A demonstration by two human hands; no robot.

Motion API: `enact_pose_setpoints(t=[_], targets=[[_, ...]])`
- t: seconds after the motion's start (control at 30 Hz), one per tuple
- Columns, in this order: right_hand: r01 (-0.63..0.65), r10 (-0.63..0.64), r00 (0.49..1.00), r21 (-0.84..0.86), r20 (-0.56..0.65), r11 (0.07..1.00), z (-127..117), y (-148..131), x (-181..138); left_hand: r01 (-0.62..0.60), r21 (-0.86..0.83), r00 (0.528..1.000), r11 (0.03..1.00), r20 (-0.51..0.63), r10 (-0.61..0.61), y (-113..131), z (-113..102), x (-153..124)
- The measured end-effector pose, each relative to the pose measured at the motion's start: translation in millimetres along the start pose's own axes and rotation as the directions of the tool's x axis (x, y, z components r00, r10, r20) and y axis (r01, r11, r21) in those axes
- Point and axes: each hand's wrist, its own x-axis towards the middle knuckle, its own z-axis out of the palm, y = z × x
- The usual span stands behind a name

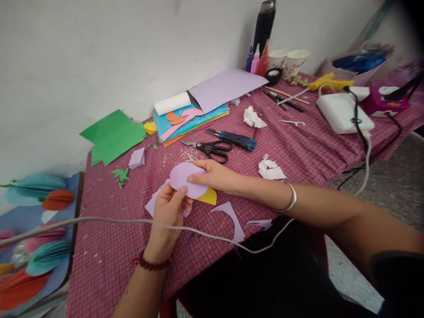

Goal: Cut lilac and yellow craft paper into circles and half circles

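Note:
A round lilac paper disc [181,175] is pinched between my two hands above the table. My left hand [168,203] grips its lower edge, thumb on top. From the right, my right hand [212,176] holds the disc with its thumb on the upper face. Below the disc, a yellow paper piece [208,196] and lilac paper [153,201] show in part. Black-handled scissors [213,149] lie just beyond my hands, beside a blue utility knife [233,139]. A curved lilac offcut [231,218] rests nearer to me.
Green sheets [115,134], small lilac squares [137,158] and a paper stack [195,119] lie toward the wall. Crumpled tissues [254,117], a white box with cables [344,112], paper cups [296,62] and a black bottle [264,26] stand rightward. A white cable [115,221] crosses in front.

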Motion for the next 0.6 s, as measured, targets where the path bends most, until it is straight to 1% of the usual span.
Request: enact_pose_setpoints(t=[0.1,0.2,0.37,0.47,0.6], targets=[[0.079,-0.077,0.997,-0.089,0.028,0.993,-1.3,0.5,-0.2,-0.019,0.001,1.0,1.0,-0.012,0.019,0.7,-0.2,0.7],[0.119,-0.115,0.992,-0.096,0.05,0.988,-2.1,0.3,-0.1,-0.043,0.009,0.999,0.999,-0.011,0.043,0.9,-0.9,0.8],[0.133,-0.129,0.991,-0.097,0.046,0.986,-3.7,3.1,0.4,-0.102,0.033,0.995,0.994,-0.02,0.103,-1.4,-0.8,0.1],[0.116,-0.112,0.993,-0.094,0.042,0.989,-4.3,5.0,1.0,-0.123,0.05,0.992,0.991,-0.032,0.125,-3.8,-0.8,0.6],[0.098,-0.098,0.995,-0.111,0.005,0.989,-3.3,4.3,1.8,-0.148,0.072,0.988,0.986,-0.043,0.152,-6.3,-1.3,1.6]])
